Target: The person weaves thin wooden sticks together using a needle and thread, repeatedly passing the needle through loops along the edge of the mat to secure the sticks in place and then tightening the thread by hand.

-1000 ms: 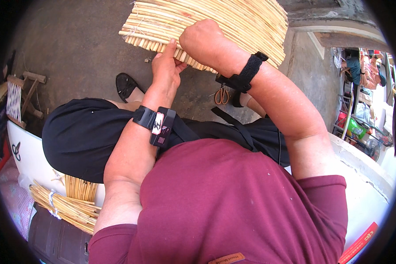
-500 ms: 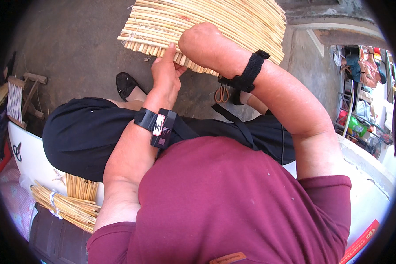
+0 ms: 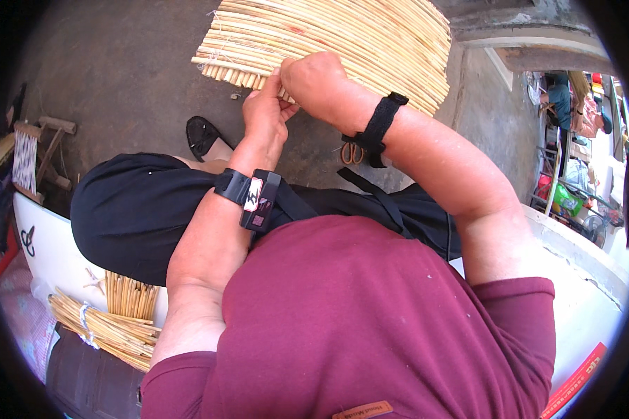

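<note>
Along the near edge of the mat (image 3: 342, 35), left of its middle, both your hands meet. Your left hand (image 3: 264, 115) pinches that edge, thumb on the upper face and fingers below. Your right hand (image 3: 318, 80) is curled into a loose fist just beside it, the knuckles toward you; its fingertips are hidden, so you cannot tell what they pinch. The two hands seem to touch at the left thumb.

The mat is out in front of you over the floor (image 3: 119, 77), its far side running out of view. Long pale stalks lie side by side across it, and a row of short ends shows along the near edge. White thread (image 3: 211, 56) hangs loose near its left corner.

You wear a black strap (image 3: 381, 129) on the right wrist and a black device (image 3: 261, 200) on the left. Just beside the strap show the brown loops of the scissors (image 3: 352, 153); their blades are hidden. One black shoe (image 3: 204, 138) is on the floor beyond your left knee, and a wooden frame (image 3: 47, 157) stands near the floor's left edge.

Behind your left elbow, a tied bundle (image 3: 105, 328) of stalks lies beside a second bunch (image 3: 131, 297), at the edge of a white surface (image 3: 52, 227).
</note>
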{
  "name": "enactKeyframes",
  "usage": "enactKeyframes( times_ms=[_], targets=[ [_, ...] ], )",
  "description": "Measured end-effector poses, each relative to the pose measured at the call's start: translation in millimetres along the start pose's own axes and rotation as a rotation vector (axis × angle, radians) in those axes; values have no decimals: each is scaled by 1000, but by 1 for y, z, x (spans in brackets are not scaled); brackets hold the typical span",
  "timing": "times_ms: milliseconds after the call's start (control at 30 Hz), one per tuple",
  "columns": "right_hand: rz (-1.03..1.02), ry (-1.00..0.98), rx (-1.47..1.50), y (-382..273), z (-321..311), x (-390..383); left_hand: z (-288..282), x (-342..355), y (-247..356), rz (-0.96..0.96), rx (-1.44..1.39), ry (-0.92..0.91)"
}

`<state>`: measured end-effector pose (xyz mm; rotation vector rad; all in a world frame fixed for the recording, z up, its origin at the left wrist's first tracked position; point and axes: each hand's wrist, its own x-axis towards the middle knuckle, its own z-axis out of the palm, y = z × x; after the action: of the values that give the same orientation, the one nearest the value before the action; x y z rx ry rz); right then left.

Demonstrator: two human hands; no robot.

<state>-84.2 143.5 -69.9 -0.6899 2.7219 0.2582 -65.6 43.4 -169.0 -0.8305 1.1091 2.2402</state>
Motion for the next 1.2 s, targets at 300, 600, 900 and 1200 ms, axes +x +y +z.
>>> enactKeyframes(
  times_ms=[300,600,900,1200],
  targets=[
    [230,-6,258,13,-6,-20,-1,-8,15,22,62,-42],
    [476,523,235,-5,31,-73,23,-56,63,136,182,-263],
    [559,1257,559,75,-24,-131,37,-64,75,234,305,-337],
    [816,1739,1115,64,-64,-227,39,-34,33,-64,445,-450]
  ],
)
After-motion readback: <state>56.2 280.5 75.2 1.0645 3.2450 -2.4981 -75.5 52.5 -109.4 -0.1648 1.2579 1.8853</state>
